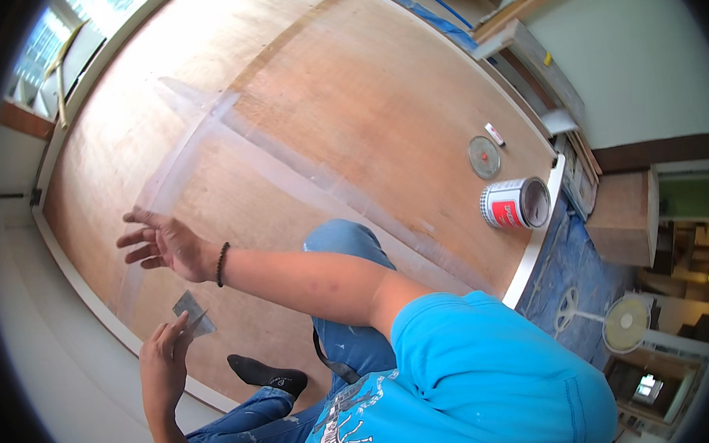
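My left hand (pixel 165 356), at the lower left, grips a flat metal putty scraper (pixel 191 311) between thumb and fingers. A second thin dark edge shows beside its blade; whether it is another scraper I cannot tell. My right arm reaches across to the left, a dark beaded bracelet (pixel 222 264) at its wrist. Fingers apart, my right hand (pixel 161 245) holds nothing and is over the plywood surface (pixel 349 132), beyond the scraper. Whitish filler bands (pixel 286 165) run along the plywood's seams and cross near its upper left.
An uncapped filler can (pixel 509 204) lies tilted at the right edge, near its round lid (pixel 484 157) and a small white-and-red tube (pixel 494 134). A white rim (pixel 528 268) borders the plywood. Beyond it are blue sheeting (pixel 553 278), a fan (pixel 625 324) and a wooden box (pixel 624 220).
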`<state>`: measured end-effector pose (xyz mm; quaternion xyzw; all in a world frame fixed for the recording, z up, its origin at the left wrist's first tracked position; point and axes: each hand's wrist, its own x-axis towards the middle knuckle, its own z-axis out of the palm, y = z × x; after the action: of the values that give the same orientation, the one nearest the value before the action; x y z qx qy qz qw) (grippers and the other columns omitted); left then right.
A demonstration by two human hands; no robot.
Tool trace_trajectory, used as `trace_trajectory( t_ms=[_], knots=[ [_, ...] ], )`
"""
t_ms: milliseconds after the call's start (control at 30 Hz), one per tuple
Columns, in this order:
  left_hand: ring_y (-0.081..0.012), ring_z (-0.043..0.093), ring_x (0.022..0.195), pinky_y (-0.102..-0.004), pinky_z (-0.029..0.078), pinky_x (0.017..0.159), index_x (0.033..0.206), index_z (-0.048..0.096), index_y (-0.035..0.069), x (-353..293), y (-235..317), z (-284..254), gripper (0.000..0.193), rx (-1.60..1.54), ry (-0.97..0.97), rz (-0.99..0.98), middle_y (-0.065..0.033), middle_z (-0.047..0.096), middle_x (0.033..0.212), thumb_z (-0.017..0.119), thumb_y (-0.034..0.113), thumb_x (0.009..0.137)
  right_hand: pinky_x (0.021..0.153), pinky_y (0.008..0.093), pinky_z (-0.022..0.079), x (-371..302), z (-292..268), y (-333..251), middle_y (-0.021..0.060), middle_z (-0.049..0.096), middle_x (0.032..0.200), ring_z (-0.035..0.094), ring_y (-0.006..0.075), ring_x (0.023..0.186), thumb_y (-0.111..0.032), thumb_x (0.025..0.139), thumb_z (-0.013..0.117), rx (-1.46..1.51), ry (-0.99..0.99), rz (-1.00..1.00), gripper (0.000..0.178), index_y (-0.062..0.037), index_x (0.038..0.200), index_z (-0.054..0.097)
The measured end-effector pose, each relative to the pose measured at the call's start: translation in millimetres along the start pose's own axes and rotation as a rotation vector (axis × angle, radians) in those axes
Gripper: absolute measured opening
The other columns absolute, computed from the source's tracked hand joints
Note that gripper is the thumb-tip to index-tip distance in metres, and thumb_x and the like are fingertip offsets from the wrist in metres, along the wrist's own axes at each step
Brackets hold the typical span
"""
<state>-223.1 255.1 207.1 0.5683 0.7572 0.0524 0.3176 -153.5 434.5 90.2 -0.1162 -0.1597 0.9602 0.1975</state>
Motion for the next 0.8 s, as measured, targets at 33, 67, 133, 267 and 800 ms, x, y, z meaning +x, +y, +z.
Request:
trace_trajectory(
  t_ms=[33, 67, 133, 267, 800],
  knots=[
    [-0.0367, 0.069, 0.087, -0.0427, 0.053, 0.080, 0.127, 0.073, 0.007, 2.3, 1.4, 0.8, 0.034, -0.001, 0.006, -0.002, -0.0178, 0.071, 0.098, 0.067, 0.004, 0.094, 0.092, 0.0349, 0.048, -3.6, 0.5, -1.6, 0.0077, 0.070, 0.122, 0.068, 0.0205, 0.107, -0.058, 0.102, 0.056, -0.004, 0.017, -0.011, 0.057, -0.0175, 0.141, 0.051],
    [-0.0365, 0.069, 0.087, -0.0427, 0.053, 0.080, 0.127, 0.073, 0.007, 5.4, 5.4, -0.6, 0.033, 0.011, -0.010, 0.004, -0.0176, 0.071, 0.098, 0.067, 0.004, 0.094, 0.092, 0.0346, 0.049, -6.2, 1.8, -3.2, 0.0079, 0.072, 0.118, 0.069, 0.0199, 0.105, -0.055, 0.103, 0.055, -0.008, 0.031, -0.021, 0.054, -0.0157, 0.139, 0.053],
    [-0.0360, 0.068, 0.087, -0.0426, 0.053, 0.081, 0.127, 0.073, 0.006, 9.7, 13.7, -1.8, 0.033, 0.031, -0.036, 0.008, -0.0174, 0.071, 0.097, 0.067, 0.004, 0.095, 0.090, 0.0343, 0.049, -2.2, -12.0, 0.4, 0.0085, 0.074, 0.113, 0.070, 0.0189, 0.101, -0.048, 0.107, 0.052, -0.078, 0.012, -0.032, 0.047, -0.0126, 0.137, 0.056],
    [-0.0364, 0.068, 0.087, -0.0432, 0.053, 0.081, 0.126, 0.073, 0.006, 7.1, 7.6, -2.7, 0.031, 0.069, -0.036, 0.038, -0.0169, 0.071, 0.097, 0.067, 0.004, 0.095, 0.083, 0.0319, 0.052, 3.4, -14.9, 3.1, 0.0099, 0.078, 0.107, 0.072, 0.0168, 0.095, -0.031, 0.112, 0.047, -0.282, 0.040, -0.002, 0.035, -0.0081, 0.135, 0.060],
    [-0.0369, 0.068, 0.094, -0.0454, 0.053, 0.085, 0.123, 0.074, 0.008, -1.9, -15.4, -1.6, 0.029, 0.074, -0.045, 0.007, -0.0167, 0.073, 0.101, 0.070, 0.013, 0.095, 0.086, 0.0287, 0.053, 16.7, -22.4, 27.6, 0.0048, 0.069, 0.131, 0.070, 0.0127, 0.102, -0.017, 0.102, 0.056, -0.379, 0.013, 0.065, 0.044, -0.0092, 0.146, 0.057]
  ],
)
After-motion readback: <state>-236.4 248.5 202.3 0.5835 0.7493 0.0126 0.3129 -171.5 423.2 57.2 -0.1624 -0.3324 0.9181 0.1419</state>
